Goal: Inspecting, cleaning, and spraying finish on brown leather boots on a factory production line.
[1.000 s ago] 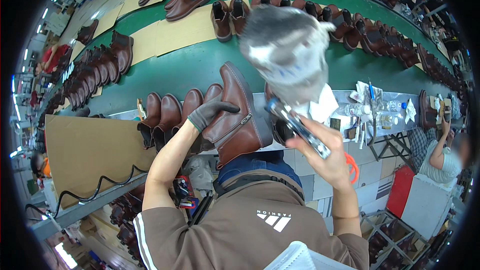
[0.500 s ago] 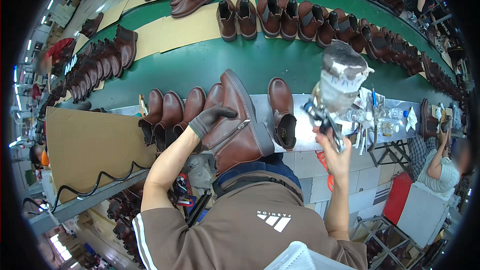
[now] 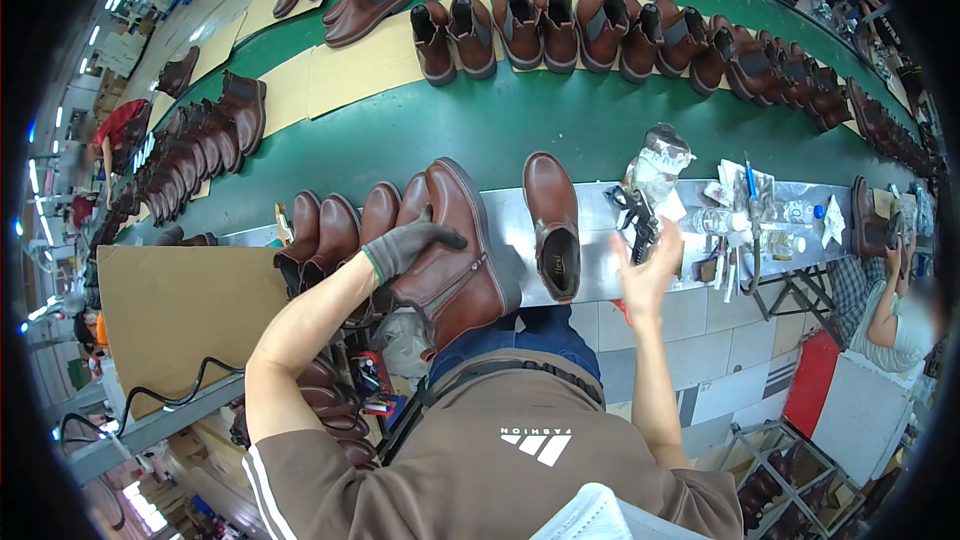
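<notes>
My left hand (image 3: 408,246), in a grey glove, grips a brown leather ankle boot (image 3: 468,298) with a side zipper, its toe pointing away and its sole facing right. To the right of it another brown boot (image 3: 551,202) stands on the metal bench edge. My bare right hand (image 3: 650,272) has its fingers apart just in front of a spray gun (image 3: 638,220) on the bench. The cup (image 3: 655,168) of the gun is wrapped in stained whitish material. Whether my fingertips still touch the gun I cannot tell.
Several brown boots (image 3: 335,230) stand close together left of my left hand, beside a cardboard sheet (image 3: 190,320). Plastic bottles (image 3: 720,222) and brushes lie at the right. Rows of boots (image 3: 555,30) line the green conveyor (image 3: 400,140). A co-worker (image 3: 880,330) sits far right.
My right hand has brought the spray gun down to the bench and its fingers have opened from the handle. My left hand still holds the boot, with its sole turned toward the right.
</notes>
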Demonstrator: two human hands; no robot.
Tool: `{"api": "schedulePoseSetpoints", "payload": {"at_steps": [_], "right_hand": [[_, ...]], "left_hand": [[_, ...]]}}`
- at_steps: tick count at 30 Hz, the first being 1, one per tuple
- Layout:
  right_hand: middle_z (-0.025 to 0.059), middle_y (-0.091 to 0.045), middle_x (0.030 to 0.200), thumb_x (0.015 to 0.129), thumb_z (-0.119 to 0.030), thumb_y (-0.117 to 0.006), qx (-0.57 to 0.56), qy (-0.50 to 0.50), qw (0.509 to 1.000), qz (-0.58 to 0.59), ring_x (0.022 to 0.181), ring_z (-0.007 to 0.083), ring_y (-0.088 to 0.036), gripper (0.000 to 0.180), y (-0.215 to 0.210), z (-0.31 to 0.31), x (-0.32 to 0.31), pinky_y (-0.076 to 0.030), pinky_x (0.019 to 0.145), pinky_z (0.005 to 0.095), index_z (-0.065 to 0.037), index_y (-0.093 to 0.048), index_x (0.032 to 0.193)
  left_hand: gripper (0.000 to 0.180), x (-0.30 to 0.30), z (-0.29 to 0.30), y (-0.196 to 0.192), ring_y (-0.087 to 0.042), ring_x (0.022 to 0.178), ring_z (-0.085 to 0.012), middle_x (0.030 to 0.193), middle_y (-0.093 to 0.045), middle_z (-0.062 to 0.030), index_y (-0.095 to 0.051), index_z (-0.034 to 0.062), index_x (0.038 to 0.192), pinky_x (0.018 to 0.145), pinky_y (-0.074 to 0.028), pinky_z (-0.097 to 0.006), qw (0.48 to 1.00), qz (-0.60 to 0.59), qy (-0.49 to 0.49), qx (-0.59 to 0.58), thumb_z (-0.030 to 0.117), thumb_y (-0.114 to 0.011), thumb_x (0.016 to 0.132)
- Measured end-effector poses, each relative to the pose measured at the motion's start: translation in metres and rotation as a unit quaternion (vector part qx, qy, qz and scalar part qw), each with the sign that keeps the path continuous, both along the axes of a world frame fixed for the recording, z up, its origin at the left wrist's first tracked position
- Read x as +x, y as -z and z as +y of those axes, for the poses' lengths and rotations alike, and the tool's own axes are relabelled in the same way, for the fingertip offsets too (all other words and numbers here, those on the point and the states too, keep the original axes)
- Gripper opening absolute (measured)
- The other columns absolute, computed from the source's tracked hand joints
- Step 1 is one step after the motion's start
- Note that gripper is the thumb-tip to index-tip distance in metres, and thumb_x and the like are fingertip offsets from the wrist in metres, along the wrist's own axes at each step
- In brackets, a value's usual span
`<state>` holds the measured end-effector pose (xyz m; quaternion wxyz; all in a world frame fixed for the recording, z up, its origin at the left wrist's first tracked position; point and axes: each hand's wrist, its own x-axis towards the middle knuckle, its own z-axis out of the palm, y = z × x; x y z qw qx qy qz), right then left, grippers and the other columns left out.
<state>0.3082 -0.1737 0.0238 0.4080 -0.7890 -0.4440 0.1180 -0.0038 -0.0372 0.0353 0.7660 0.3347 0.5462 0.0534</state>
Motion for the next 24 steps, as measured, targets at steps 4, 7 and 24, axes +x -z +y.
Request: {"api": "schedulePoseSetpoints", "payload": {"at_steps": [4,7,24], "right_hand": [[0.0343,-0.056,0.105,0.087,-0.025,-0.054,-0.207,-0.178,0.959,0.075,0.096,0.0456,-0.057,0.05,-0.006,0.02,-0.049,-0.046,0.083,0.0478,0.006,-0.045,0.126],[0.033,-0.06,0.086,0.09,-0.013,-0.047,-0.2,-0.153,0.962,0.106,0.082,0.0467,-0.06,0.037,-0.003,0.022,-0.043,-0.048,0.075,0.0467,0.008,-0.051,0.12],[0.0259,-0.061,0.108,0.083,0.01,-0.046,-0.142,-0.133,0.965,0.178,0.095,0.029,-0.065,0.047,0.004,-0.007,-0.033,-0.048,0.08,0.0327,-0.001,-0.048,0.129]], "left_hand": [[0.042,0.03,0.008,0.026,-0.055,0.092,-0.0164,0.108,-0.056,-0.0133,-0.052,-0.0009,0.11,0.081,-0.045,-0.026,0.999,0.02,-0.01,-0.045,0.023,-0.067,0.079],[0.078,0.05,0.011,0.048,-0.052,0.102,-0.0228,0.111,-0.054,-0.0142,-0.029,0.004,0.131,0.082,-0.048,-0.041,0.986,0.16,0.047,0.005,0.046,-0.067,0.077],[0.03,0.053,-0.042,0.193,-0.058,0.098,-0.0202,0.11,-0.06,-0.0085,-0.055,0.0087,0.115,0.087,-0.047,-0.034,0.882,-0.324,-0.344,0.0,0.028,-0.041,0.097]]}}
